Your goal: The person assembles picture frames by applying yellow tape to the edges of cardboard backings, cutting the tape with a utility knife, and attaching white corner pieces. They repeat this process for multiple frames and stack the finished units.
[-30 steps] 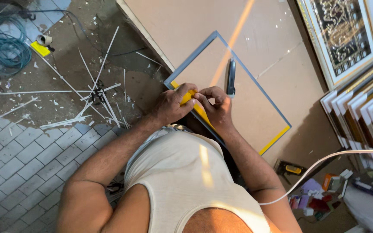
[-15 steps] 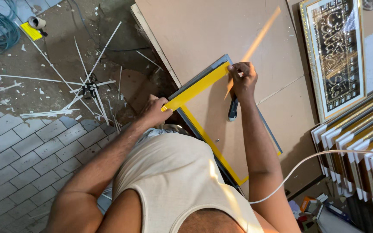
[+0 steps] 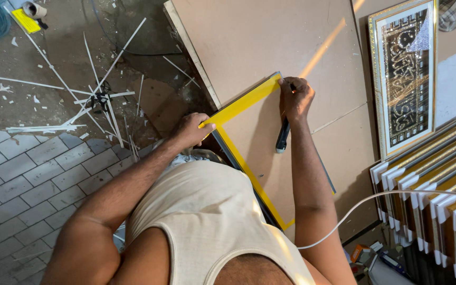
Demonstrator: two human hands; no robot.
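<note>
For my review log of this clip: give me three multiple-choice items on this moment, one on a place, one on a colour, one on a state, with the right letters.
1. Where does the left hand rest?
A. On the near corner of the yellow tape strip
B. On the framed picture
C. On the paved floor

2. What colour is the tape along the frame's edges?
A. Blue
B. Yellow
C. Red

3. What is the state of the right hand?
A. Open and empty
B. Closed on a dark utility knife
C. Lifted off the board

Answers: 1 A, its fingers press the strip's near end; 2 B, both taped edges show bright yellow; 3 B, the knife's handle sticks out below the closed fist at the strip's far end.
</note>
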